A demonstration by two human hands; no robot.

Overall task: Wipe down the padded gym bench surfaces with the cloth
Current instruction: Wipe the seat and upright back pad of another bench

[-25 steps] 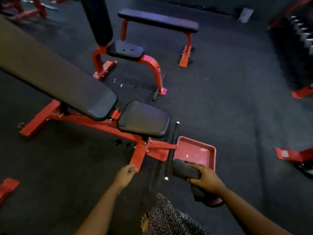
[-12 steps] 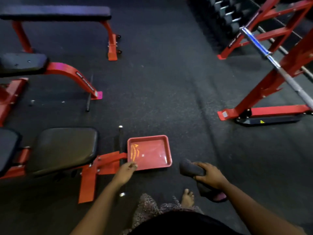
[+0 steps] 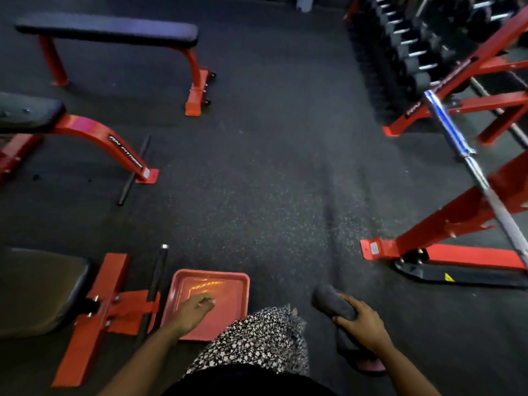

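While the right hand point(image 3: 363, 324) clutches the dark cloth point(image 3: 331, 302) low over the floor point(image 3: 271, 181), well right of the bench pad point(image 3: 37, 290), the left hand point(image 3: 197, 307) hangs loosely curled and empty over the red tray point(image 3: 211, 273); a careless nudge could tip whatever glints inside onto the floor.

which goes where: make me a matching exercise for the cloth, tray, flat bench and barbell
1. dark grey folded cloth
2. red square plastic tray
3. flat black padded bench on red legs
4. long steel barbell

a. on the red rack, right side
b. far left, standing on the floor
c. gripped by the right hand
d. on the floor below the left hand

Pairs: 1-c, 2-d, 3-b, 4-a
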